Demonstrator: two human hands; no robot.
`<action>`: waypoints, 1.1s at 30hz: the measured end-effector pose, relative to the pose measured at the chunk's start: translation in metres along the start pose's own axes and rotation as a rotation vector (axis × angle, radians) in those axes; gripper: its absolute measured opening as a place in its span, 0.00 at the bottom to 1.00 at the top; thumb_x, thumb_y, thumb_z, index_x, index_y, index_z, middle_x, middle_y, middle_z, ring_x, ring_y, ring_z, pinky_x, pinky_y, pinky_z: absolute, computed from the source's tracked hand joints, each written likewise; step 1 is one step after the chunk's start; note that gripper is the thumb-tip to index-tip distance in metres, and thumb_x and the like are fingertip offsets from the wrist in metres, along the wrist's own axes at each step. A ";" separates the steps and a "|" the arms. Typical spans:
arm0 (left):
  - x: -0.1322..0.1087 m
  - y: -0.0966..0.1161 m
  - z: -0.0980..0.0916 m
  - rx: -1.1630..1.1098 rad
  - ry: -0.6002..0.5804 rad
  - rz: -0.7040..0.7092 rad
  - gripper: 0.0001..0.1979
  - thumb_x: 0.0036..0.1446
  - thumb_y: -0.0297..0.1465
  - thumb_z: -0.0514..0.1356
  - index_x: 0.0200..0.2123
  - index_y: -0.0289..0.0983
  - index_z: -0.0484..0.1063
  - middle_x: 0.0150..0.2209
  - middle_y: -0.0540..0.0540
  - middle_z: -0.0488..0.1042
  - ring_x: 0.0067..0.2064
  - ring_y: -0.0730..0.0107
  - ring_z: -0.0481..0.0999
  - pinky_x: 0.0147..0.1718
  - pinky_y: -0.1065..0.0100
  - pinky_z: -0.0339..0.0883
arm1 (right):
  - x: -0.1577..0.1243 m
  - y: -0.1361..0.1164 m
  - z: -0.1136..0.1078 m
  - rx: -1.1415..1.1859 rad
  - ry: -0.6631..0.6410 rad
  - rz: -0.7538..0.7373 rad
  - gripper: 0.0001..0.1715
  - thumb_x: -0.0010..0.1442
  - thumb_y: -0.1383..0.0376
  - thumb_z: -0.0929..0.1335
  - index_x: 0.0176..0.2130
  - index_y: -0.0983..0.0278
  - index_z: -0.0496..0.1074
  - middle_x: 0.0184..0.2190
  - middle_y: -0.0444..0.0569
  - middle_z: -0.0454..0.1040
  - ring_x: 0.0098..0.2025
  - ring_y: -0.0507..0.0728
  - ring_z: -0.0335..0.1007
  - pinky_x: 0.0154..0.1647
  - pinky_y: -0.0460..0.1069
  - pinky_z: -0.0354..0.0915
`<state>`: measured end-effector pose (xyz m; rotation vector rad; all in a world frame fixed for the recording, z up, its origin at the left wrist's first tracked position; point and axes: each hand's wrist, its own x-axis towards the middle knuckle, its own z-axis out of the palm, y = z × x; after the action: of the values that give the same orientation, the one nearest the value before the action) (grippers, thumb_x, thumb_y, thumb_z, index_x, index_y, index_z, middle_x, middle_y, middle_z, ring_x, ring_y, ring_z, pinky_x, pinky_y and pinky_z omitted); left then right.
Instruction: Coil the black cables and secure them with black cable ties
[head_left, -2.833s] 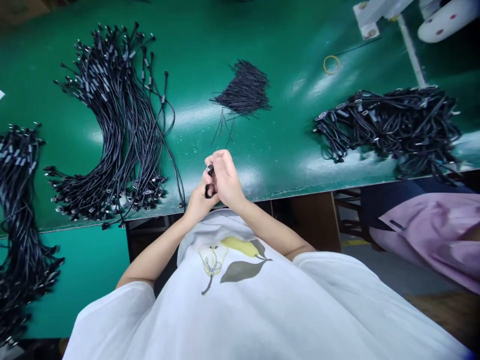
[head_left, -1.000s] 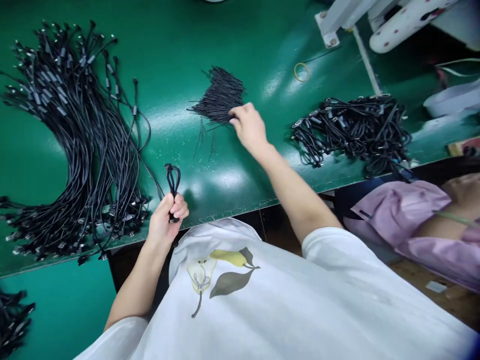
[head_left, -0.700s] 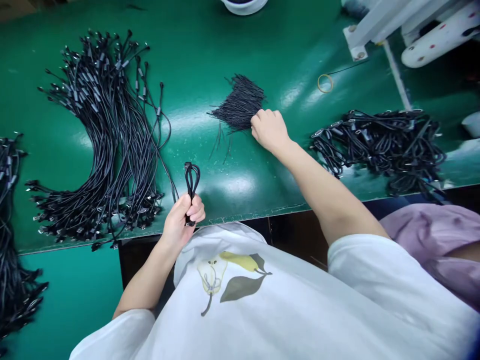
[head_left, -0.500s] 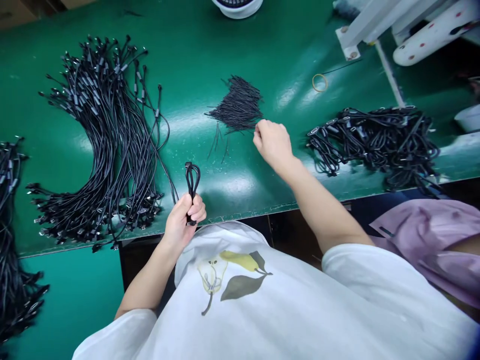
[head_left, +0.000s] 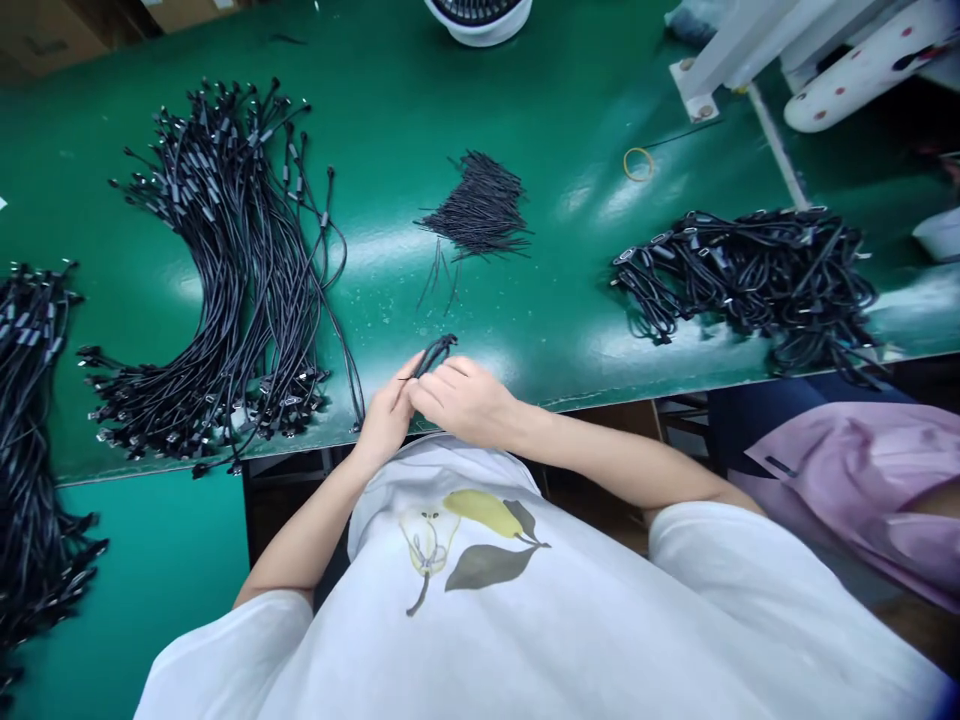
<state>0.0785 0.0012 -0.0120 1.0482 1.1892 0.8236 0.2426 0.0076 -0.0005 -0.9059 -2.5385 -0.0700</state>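
One looped black cable [head_left: 435,355] juts forward from the left hand [head_left: 385,422], which clasps it. The right hand [head_left: 471,402] overlaps it, grip hidden.

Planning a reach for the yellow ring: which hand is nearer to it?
Right. The right hand is to the left of the yellow ring, on its near side; the left hand is also on that side, but farther left.

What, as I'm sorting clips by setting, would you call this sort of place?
Probably a workshop or factory floor where cables are handled in quantity: a long green workbench bears a large pile of black cables and a heap of looped cables.
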 end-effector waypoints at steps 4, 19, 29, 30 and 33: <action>-0.004 -0.007 -0.007 0.031 -0.194 -0.129 0.10 0.52 0.35 0.63 0.23 0.35 0.73 0.22 0.50 0.67 0.26 0.73 0.63 0.26 0.71 0.57 | 0.012 0.014 -0.016 -0.054 0.045 -0.298 0.13 0.66 0.70 0.59 0.38 0.65 0.71 0.55 0.53 0.72 0.51 0.58 0.66 0.47 0.53 0.58; -0.007 -0.004 -0.010 -0.202 -0.311 -0.385 0.16 0.45 0.37 0.68 0.21 0.35 0.66 0.17 0.56 0.58 0.20 0.81 0.54 0.21 0.74 0.49 | 0.005 -0.006 -0.013 -0.349 -0.229 -0.529 0.15 0.64 0.72 0.60 0.31 0.67 0.72 0.28 0.52 0.70 0.30 0.57 0.63 0.31 0.52 0.52; 0.017 -0.013 0.005 -0.492 0.171 -0.231 0.08 0.47 0.33 0.66 0.27 0.35 0.72 0.26 0.52 0.71 0.28 0.76 0.68 0.30 0.74 0.63 | 0.024 0.005 0.007 0.084 -0.442 0.142 0.14 0.64 0.70 0.59 0.40 0.70 0.73 0.34 0.56 0.75 0.33 0.57 0.69 0.34 0.51 0.54; 0.020 -0.011 0.003 -0.505 0.191 -0.169 0.08 0.46 0.32 0.67 0.28 0.36 0.74 0.28 0.51 0.72 0.30 0.76 0.69 0.33 0.73 0.64 | 0.023 0.003 0.010 0.132 -0.384 0.232 0.15 0.65 0.69 0.58 0.40 0.70 0.73 0.35 0.55 0.75 0.34 0.57 0.69 0.35 0.51 0.54; 0.019 -0.001 -0.006 -0.328 0.179 0.108 0.05 0.46 0.28 0.67 0.29 0.38 0.77 0.36 0.48 0.73 0.40 0.70 0.71 0.43 0.70 0.64 | 0.016 0.001 0.016 0.381 -0.247 0.467 0.18 0.68 0.64 0.58 0.36 0.67 0.73 0.34 0.52 0.75 0.35 0.54 0.69 0.36 0.48 0.54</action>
<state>0.0764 0.0198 -0.0198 0.7853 1.1054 1.1738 0.2263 0.0207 -0.0083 -1.3753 -2.3546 0.6783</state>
